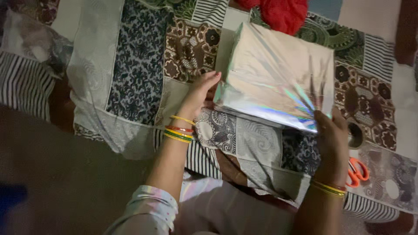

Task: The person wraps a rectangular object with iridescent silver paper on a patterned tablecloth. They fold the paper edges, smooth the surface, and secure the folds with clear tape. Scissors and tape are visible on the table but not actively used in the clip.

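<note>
A box wrapped in shiny silver holographic paper (pixel 274 74) lies on a patchwork bedspread (pixel 139 65). My left hand (pixel 201 92) presses flat against the box's left side, fingers together and pointing up. My right hand (pixel 332 138) grips the near right corner of the box, where the paper is creased into folds. Both wrists carry coloured bangles.
Orange-handled scissors (pixel 358 170) lie on the bedspread just right of my right wrist. A roll of clear tape (pixel 355 135) sits beside them, partly behind my hand. A red cloth (pixel 283 13) lies beyond the box at the top. Dark floor spreads at lower left.
</note>
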